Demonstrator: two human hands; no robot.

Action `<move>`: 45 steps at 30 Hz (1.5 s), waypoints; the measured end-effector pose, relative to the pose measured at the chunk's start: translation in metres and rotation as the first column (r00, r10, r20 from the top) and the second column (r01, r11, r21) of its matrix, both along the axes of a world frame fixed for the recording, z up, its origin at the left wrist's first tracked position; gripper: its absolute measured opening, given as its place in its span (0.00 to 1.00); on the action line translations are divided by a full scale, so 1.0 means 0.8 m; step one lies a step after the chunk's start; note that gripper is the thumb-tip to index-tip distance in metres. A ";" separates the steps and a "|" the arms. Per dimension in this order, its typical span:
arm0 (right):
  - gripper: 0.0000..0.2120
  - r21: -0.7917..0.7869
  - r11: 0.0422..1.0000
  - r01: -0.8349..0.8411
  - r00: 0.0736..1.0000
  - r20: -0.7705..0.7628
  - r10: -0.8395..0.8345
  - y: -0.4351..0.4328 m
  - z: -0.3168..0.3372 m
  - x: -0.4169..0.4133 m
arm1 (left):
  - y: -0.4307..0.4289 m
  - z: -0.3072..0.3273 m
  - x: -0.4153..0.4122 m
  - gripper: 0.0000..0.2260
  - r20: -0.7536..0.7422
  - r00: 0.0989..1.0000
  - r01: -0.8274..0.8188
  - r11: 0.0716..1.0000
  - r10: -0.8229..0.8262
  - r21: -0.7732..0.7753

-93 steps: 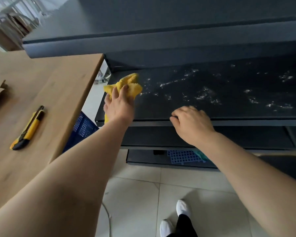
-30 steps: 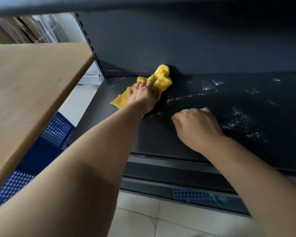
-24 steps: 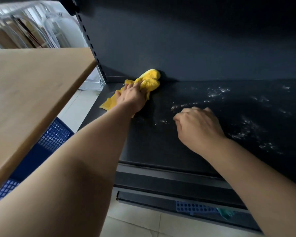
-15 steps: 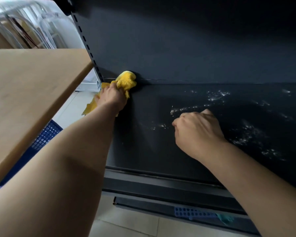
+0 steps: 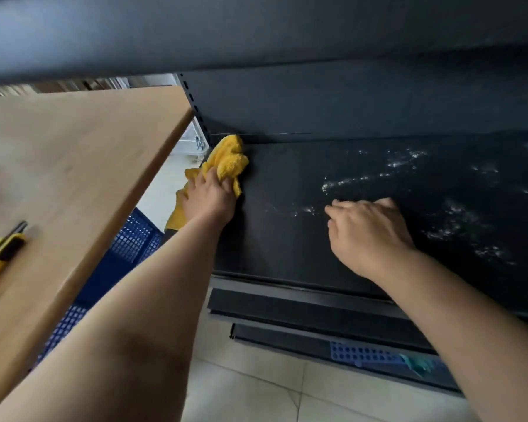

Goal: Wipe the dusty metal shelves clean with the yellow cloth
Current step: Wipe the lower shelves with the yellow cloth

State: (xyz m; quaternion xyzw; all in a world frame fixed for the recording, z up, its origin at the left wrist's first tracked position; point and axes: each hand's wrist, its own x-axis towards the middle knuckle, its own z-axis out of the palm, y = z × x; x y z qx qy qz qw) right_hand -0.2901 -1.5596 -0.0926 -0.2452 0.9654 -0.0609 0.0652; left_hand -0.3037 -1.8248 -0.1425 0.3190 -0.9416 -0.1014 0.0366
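Yellow cloth (image 5: 228, 161), fluffy and bunched, pressed by the closed left hand (image 5: 209, 197) into the back-left corner of the dark matte metal shelf (image 5: 287, 233), centre frame, right hand (image 5: 368, 231) loosely curled, empty, resting mid-shelf beside white dust specks (image 5: 451, 220), smooth wooden tabletop (image 5: 73, 166) at left.

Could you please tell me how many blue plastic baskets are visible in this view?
2: one blue basket beside the wooden table, one on the lowest shelf. Others may be hidden.
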 end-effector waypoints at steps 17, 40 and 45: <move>0.21 -0.084 0.987 0.134 0.991 0.020 -0.133 0.135 -0.008 0.033 | 0.161 0.014 -0.010 0.25 0.035 0.994 0.096 0.991 -0.099 0.091; 0.22 0.008 0.953 0.304 0.953 0.002 -0.304 0.243 0.015 0.081 | 0.383 0.029 0.014 0.24 -0.012 0.881 0.468 0.869 -0.473 0.161; 0.22 0.015 0.938 0.346 0.938 0.016 -0.347 0.253 0.013 0.098 | 0.397 0.035 0.040 0.23 -0.045 0.844 0.532 0.823 -0.534 0.202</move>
